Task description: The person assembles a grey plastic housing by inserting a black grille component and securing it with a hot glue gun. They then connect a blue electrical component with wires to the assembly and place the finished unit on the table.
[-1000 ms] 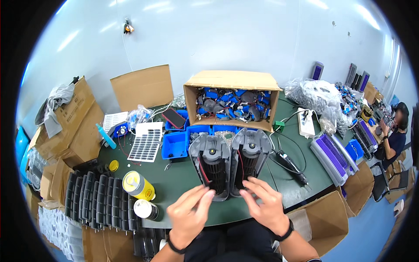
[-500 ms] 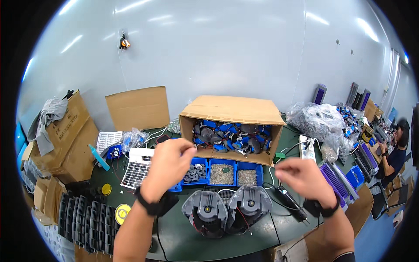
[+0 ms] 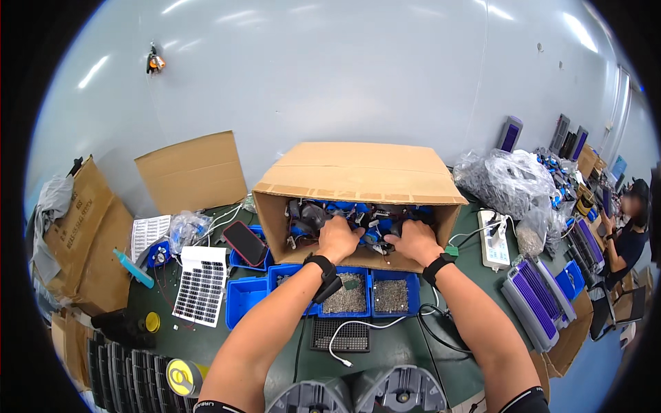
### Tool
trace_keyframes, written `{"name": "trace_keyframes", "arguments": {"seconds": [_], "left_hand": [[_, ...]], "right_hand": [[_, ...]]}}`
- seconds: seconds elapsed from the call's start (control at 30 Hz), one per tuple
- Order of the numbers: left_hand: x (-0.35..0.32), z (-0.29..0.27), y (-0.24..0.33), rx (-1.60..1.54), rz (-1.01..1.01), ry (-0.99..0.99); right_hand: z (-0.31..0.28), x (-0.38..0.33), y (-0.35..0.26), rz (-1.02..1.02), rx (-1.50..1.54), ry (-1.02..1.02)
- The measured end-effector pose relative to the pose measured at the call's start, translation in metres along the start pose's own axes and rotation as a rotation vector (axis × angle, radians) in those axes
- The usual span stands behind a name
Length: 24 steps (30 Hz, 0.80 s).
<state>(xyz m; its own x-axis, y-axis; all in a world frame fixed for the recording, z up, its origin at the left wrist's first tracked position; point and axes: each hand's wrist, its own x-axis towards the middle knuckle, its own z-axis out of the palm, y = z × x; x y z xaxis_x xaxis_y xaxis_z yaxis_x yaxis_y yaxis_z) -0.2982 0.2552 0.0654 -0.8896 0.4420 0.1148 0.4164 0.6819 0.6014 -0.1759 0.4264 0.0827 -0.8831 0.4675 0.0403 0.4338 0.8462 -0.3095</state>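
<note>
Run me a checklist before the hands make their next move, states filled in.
1. Left hand at the cardboard box's opening: ok.
2. Right hand at the same opening: ok.
3. Firm grip on the blue-and-grey parts: cannot tell, fingertips obscured.
4. White cable clear of the black grid tray: not ok, it crosses it.
5. Both grey housings fully in view: not ok, cut off below.
</note>
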Motion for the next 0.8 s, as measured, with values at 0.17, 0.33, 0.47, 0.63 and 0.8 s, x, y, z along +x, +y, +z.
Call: {"name": "trace_keyframes", "arguments": {"seconds": [0.17,0.33,0.47,0.63,0.8], "left_hand": [[0.002,0.012,-0.005,-0.138,-0.106,0.044],[-0.012,-0.021,0.0,-0.321,-0.211,0.138],[-0.032,-0.062,-0.002,-0.831,-0.374,-0.034],[-0.105,-0.113,-0.02,-0.894,-0.275,-0.044],[-0.213,-0.15,-0.08,-0.664,-0.208,-0.046]], "right_hand": [[0.018,0.008,0.018,-0.032,-0.042,0.093],[0.014,-0.002,0.026,-0.099,-0.083,0.22],[-0.002,-0.031,0.01,-0.157,0.047,0.355],[-0.035,-0.1,0.008,-0.193,0.376,0.359],[-0.049,-0.194,0.033,-0.089,1.13,0.136]]}}
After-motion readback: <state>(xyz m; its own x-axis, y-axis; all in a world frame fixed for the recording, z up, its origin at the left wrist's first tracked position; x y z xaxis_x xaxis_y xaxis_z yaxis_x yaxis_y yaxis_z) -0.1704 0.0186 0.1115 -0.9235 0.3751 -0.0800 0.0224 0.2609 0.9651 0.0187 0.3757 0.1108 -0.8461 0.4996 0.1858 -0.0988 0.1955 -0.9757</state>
